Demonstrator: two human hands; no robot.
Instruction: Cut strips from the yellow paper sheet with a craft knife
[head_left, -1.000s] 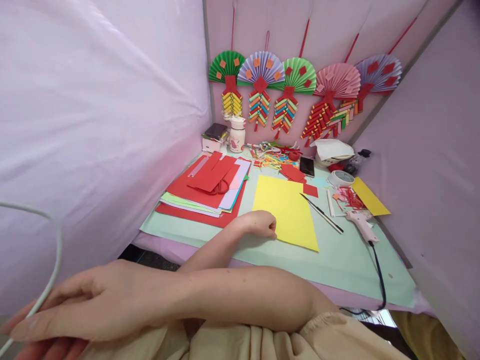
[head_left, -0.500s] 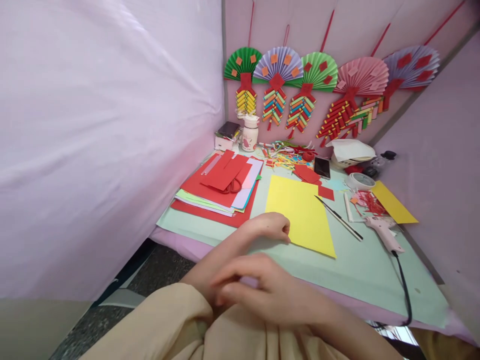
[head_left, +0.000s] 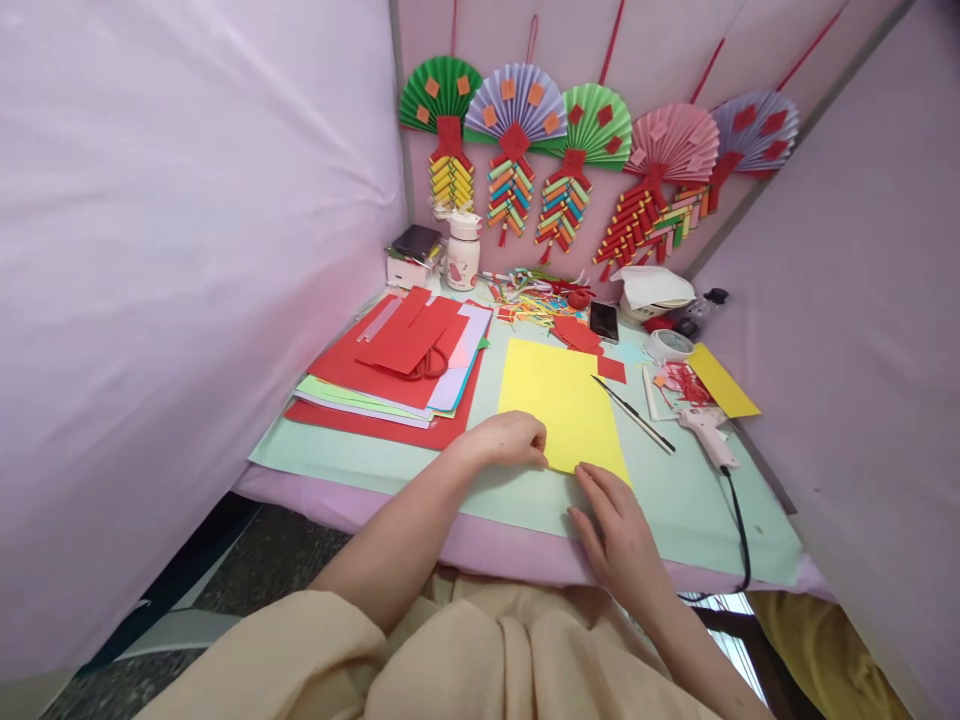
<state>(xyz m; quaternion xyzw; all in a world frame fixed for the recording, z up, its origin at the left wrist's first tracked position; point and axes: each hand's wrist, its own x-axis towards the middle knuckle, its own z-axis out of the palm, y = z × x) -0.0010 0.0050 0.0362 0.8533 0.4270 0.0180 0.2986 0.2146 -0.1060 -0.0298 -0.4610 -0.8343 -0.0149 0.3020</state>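
Observation:
A sheet of yellow paper lies flat on the pale green table cover. My left hand is at its near left corner, fingers curled and closed on the paper's edge. Stretched fingers of my right hand touch the near edge of the sheet farther right, the thumb held apart, so this hand is open. A thin black-and-white tool, its exact kind unclear, rests by the paper's right edge, partly over it. Small red paper pieces lie at the far right corner.
Left stands a stack of coloured paper with red-handled scissors on top. At the back are a bottle, paper scraps and a phone. A corded glue gun and a tape roll lie right. Paper fans hang behind.
My right hand has moved from above my lap up and forward to the yellow paper's near edge. My left hand stays at the near left corner. The camera view has shifted.

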